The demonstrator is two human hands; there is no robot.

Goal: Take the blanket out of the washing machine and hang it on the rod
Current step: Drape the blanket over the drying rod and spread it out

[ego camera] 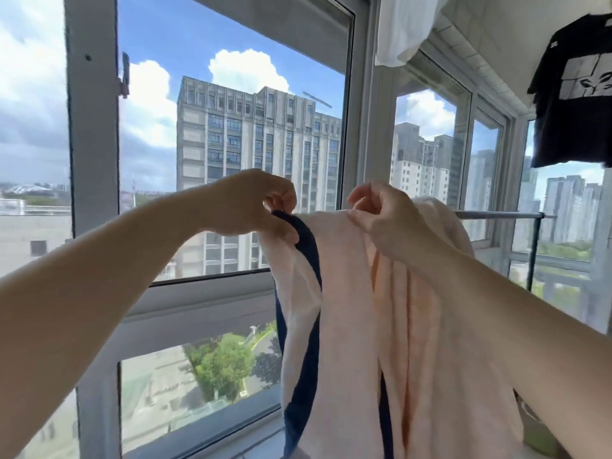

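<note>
A pale pink blanket [351, 309] with a dark blue border hangs in folds over a thin metal rod [496, 215] in front of the window. My left hand [255, 207] pinches the blue-edged top corner of the blanket at the left end. My right hand [381, 213] grips the blanket's top fold a little to the right, at rod height. The rod shows only to the right of the blanket; the stretch under the cloth is hidden. The washing machine is out of view.
Large windows with grey frames [92, 160] stand right behind the rod. A black printed T-shirt [573, 87] hangs at the upper right and a white garment [404, 28] hangs above. A dark upright post [533, 253] holds the rod's right end.
</note>
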